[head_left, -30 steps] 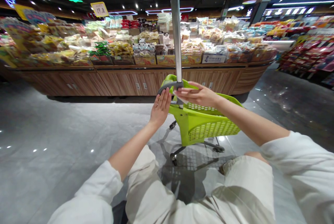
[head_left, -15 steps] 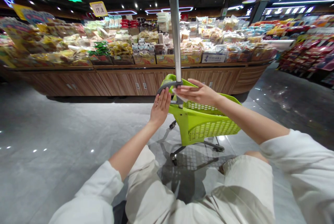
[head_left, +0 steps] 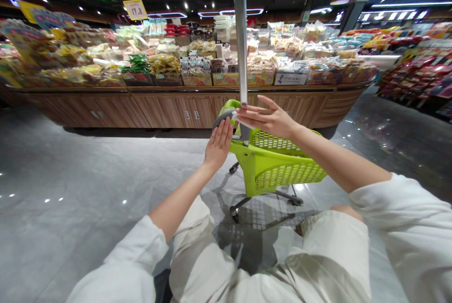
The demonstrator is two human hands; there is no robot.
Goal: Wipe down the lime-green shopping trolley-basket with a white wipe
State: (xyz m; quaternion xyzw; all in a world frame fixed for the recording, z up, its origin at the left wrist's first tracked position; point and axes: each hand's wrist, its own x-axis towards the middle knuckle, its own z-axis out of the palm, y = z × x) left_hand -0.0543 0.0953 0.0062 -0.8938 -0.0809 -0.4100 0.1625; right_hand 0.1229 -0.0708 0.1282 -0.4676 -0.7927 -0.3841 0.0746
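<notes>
Floor [head_left: 88, 176]: grey and glossy, spotted with reflections of the ceiling lights.
Counter [head_left: 162, 110]: wood-grain cabinet doors below, heaped packaged goods [head_left: 95, 53] on top, running across the far side.
Rack [head_left: 420, 72]: mostly red packets stacked in rows, beyond the counter's right end.
Trousers [head_left: 212, 265]: pale, the person's knees parted just this side of a shopping cart [head_left: 278, 173].
Cart: lime green with a perforated basket, on dark castors [head_left: 234, 217], standing between the person and the counter; its grey handle [head_left: 222, 118] is at the left end.
Pole [head_left: 240, 35]: metal, upright, rising by the handle and cutting across the goods behind.
Right hand [head_left: 270, 121]: unclenched, fingers straight and thumb lifted, reaching across the pole's lower part; its forearm hides some of the basket.
Left hand [head_left: 218, 143]: flat and unclenched, fingers together, resting on the handle.
Carton [head_left: 291, 78]: white, at the counter's front edge, blue lettering starting "HORSH", the rest unreadable.
Price sign [head_left: 135, 10]: yellow border, "19.8", raised above the goods.
White piece [head_left: 234, 115]: beneath the right fingers, at the handle, perhaps cloth or tissue, mostly covered.
</notes>
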